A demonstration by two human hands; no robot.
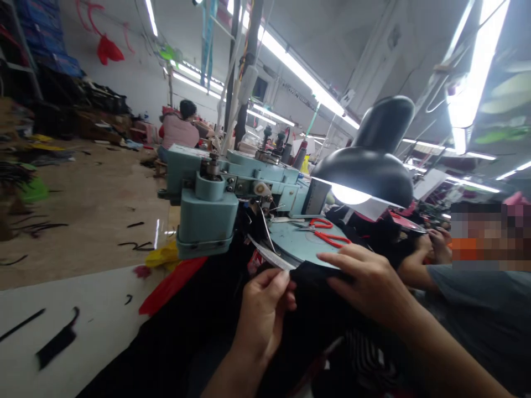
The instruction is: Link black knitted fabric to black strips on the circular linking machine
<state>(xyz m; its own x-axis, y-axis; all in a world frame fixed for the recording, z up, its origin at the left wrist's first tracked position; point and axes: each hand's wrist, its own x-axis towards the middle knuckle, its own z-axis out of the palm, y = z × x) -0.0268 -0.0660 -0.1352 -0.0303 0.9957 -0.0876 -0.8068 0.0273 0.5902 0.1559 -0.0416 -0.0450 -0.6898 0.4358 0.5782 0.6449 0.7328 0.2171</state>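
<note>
No word or number could be read in this view; the small white tag (347, 98) by the ceiling light (305, 67) and the paper sheet (367, 209) under the desk lamp (365, 160) were too small or too blurred for reading.

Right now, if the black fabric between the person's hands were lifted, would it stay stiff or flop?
Probably floppy: the black fabric seems to sag and fold beyond the left hand and right hand instead of holding a shape. It likely feels light for its size, though its thickness is hard to judge.
</note>
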